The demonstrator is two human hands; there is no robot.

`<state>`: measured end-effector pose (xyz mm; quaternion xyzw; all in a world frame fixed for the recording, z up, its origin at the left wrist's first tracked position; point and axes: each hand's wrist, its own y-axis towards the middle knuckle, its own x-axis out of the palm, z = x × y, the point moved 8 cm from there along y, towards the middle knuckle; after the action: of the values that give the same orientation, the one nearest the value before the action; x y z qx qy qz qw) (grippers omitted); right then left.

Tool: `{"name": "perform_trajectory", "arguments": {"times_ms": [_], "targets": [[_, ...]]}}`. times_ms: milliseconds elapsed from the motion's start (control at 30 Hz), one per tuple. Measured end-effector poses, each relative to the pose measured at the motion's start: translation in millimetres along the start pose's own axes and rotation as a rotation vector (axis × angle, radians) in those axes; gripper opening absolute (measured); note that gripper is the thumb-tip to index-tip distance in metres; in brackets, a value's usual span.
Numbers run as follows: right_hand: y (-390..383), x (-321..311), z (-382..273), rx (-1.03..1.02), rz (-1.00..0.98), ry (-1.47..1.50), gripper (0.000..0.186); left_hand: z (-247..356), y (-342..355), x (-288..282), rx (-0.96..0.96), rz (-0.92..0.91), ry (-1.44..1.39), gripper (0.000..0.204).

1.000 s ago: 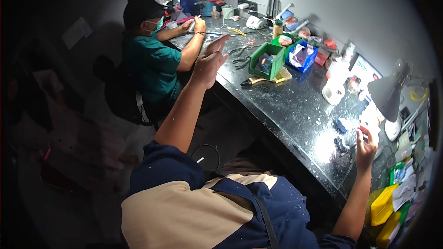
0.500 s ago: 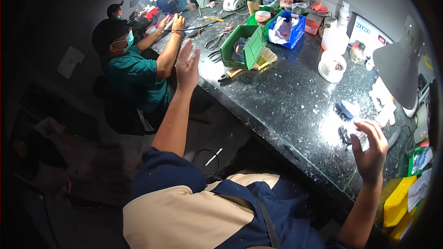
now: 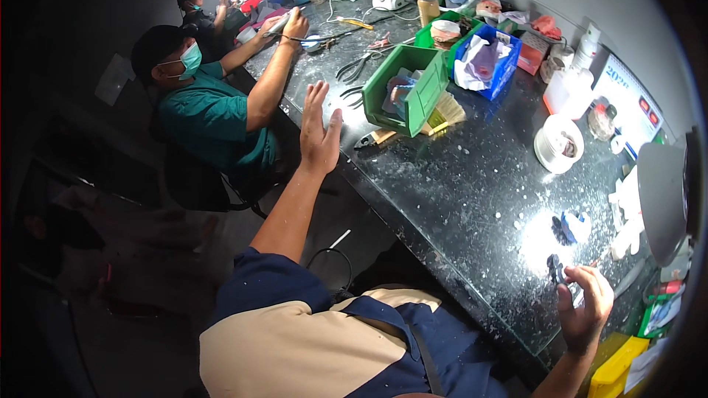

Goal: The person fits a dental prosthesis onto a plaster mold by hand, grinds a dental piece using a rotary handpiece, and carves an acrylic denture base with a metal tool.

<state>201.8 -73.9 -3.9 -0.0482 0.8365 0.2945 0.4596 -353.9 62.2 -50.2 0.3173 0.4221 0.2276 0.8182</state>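
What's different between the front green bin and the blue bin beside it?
The front green bin looks larger than the blue bin. The green bin sits nearer the left hand than the blue bin does. Crumpled whitish sheeting pokes above the blue bin's rim; bluish, pinkish things lie inside the green one. Both are open-topped.

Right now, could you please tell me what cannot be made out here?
Head view: whether the right hand touches the small dark piece beside it; any gap is too small.
Head view: floor of the nearer green bin, hidden by its contents.
Head view: inside of the grey lamp shade, hidden by its outer side.
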Motion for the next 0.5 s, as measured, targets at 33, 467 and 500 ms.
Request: {"name": "perform_trajectory", "arguments": {"times_ms": [33, 467, 500], "targets": [[-0.1, 1.0, 1.6, 0.003, 0.008, 0.004, 0.026, -3.7, -1.4, 0.5, -0.003, -0.008, 0.008, 0.056], [-3.9, 1.6, 6.2, 0.071, 0.083, 0.069, 0.019, -5.4, -1.8, -1.6, -0.085, -0.038, 0.084, 0.063], [-3.5, 0.2, 2.7, 0.046, 0.098, 0.060, 0.018, -3.9, -0.7, -3.3, -0.053, -0.017, 0.027, 0.062]]}}
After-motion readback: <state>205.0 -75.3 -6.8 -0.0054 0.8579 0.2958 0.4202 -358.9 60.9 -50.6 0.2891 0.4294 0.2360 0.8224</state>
